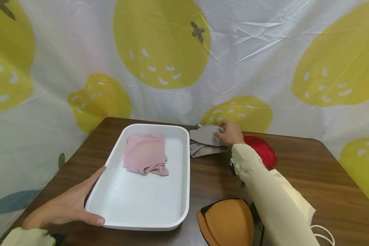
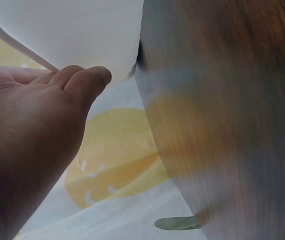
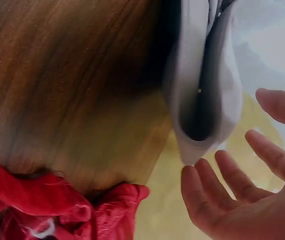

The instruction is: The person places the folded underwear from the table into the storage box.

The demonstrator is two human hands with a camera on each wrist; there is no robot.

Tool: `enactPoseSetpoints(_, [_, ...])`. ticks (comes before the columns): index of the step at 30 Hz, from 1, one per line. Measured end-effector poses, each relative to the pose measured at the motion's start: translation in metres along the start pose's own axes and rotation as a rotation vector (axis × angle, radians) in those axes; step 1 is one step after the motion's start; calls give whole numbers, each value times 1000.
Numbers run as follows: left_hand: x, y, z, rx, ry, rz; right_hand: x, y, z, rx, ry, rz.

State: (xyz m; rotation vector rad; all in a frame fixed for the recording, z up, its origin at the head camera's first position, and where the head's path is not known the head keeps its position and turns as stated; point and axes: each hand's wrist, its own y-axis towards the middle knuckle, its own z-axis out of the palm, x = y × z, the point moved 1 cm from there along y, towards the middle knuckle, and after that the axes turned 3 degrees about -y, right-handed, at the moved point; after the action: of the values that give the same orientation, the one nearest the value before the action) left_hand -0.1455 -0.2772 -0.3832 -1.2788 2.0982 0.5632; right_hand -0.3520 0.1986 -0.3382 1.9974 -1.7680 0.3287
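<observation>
A white rectangular tray [image 1: 141,201] stands on the left of the table, with a folded pink cloth [image 1: 145,153] lying inside it. My left hand [image 1: 69,201] holds the tray by its near left corner, thumb at the front and fingers along the side. In the left wrist view, the left hand [image 2: 42,110] has its fingers bent against the tray's outer wall. Beside the tray's far right corner lies a folded grey cloth [image 1: 206,135]. My right hand [image 1: 232,134] is at its right edge; in the right wrist view, the fingers are spread and loosely bent near the cloth's fold [image 3: 227,95].
A red shiny fabric bundle [image 1: 261,150] lies right of my right hand. An orange cap-like item with black trim [image 1: 229,222] sits at the front. A cream fabric item [image 1: 295,194] with a white cord is partly hidden by my right sleeve. A fruit-print curtain [image 1: 172,102] hangs behind the table.
</observation>
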Motion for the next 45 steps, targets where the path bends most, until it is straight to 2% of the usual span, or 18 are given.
enactPoseSetpoints(5, [-1,2,0,20,-40,-17,-8,0,6,41,13,48])
enactPoseSetpoints(11, [-1,0,1,26,-63,-31,-12,-2,14,118,188,154])
enactPoseSetpoints(18, [-1,-1,3,14,-61,4,-17,-2,23,107,374,204])
enactPoseSetpoints(25, [-3,-1,2,27,-98,2,-18,-2,27,99,510,225])
enactPoseSetpoints(36, [-7,0,0,50,-135,-23,-9,-5,28,49,533,213])
enactPoseSetpoints(45, [-7,0,0,45,-158,2,-15,0,35,8,497,245])
